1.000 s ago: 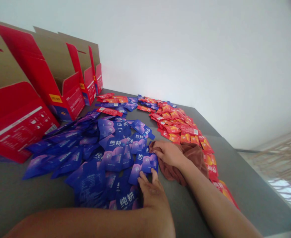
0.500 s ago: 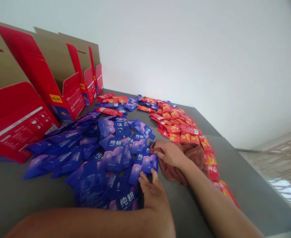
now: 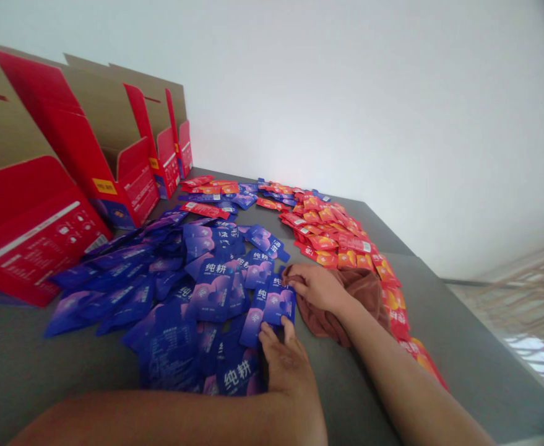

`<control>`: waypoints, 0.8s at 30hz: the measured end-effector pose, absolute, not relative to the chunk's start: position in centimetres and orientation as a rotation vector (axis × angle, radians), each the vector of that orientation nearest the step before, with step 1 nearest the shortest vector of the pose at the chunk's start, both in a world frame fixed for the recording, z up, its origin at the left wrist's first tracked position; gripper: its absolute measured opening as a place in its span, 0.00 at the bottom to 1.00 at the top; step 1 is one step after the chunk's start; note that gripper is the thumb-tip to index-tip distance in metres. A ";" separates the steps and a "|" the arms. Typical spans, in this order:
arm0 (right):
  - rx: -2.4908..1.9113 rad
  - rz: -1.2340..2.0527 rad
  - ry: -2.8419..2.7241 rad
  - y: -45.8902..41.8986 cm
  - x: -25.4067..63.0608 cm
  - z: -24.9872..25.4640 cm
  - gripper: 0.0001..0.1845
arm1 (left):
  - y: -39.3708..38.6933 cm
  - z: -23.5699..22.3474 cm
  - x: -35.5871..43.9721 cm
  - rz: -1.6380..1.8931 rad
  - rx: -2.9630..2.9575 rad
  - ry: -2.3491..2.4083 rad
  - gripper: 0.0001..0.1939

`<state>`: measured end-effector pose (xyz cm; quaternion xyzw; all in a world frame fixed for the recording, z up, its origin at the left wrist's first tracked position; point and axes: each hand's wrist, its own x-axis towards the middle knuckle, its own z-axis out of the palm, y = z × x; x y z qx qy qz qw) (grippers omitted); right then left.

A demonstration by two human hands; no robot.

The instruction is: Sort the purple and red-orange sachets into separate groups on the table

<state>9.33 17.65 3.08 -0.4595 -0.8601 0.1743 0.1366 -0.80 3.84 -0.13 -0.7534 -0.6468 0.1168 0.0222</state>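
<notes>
On the table, cloth was clutched in the right hand, between a blue packet and red packets, while the blue packet's near edge was touched by the left hand, whether pinched could not be told.

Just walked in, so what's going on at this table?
A person's right-hand grip holds part of a bunched brown cloth on the gray table. The left-hand grip, partly open, appears to touch blue packets. Orange-red packets lie beyond and right of the cloth; red boxes stand open at the left.
</notes>
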 end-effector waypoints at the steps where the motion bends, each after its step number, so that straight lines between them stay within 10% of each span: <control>1: -1.370 0.473 -2.482 17.9 9.5 3.0 0.06 | 3.9 -0.3 -0.7 0.389 -2.316 -2.033 0.30; 24: -0.993 0.629 -2.641 15.4 7.6 3.5 0.07 | 3.8 0.1 -0.3 0.432 -2.269 -2.000 0.31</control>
